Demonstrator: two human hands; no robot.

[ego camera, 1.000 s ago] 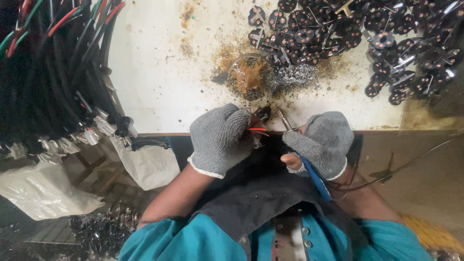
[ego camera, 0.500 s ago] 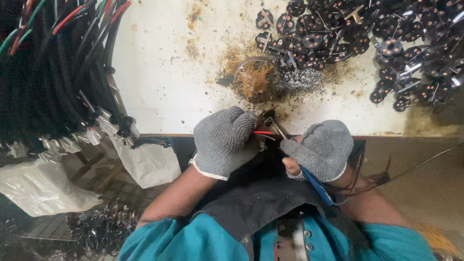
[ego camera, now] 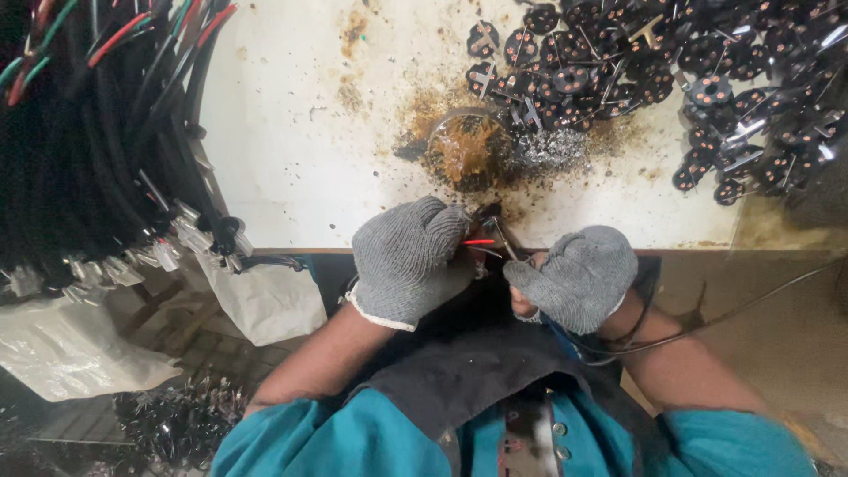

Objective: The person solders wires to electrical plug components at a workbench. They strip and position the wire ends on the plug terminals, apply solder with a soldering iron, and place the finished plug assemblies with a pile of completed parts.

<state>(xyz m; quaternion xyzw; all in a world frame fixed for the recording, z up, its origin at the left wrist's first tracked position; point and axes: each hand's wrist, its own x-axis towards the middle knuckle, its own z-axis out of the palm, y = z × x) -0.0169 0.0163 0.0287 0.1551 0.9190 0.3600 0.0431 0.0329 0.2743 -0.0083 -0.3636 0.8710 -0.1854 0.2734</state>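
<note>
A stained white worktop (ego camera: 291, 150) carries one rusty round dish (ego camera: 466, 150) and a heap of black disc parts (ego camera: 671, 62), too many to count. At its near edge two grey-gloved hands meet: the left hand (ego camera: 408, 258) pinches one red wire (ego camera: 480, 241), the right hand (ego camera: 576, 276) is closed around a thin metal tool (ego camera: 503, 238). One bundle of black cables (ego camera: 88, 141) hangs left.

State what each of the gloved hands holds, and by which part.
The left hand pinches a red wire near its bare tip. The right hand grips a thin metal tool by its rear end.
</note>
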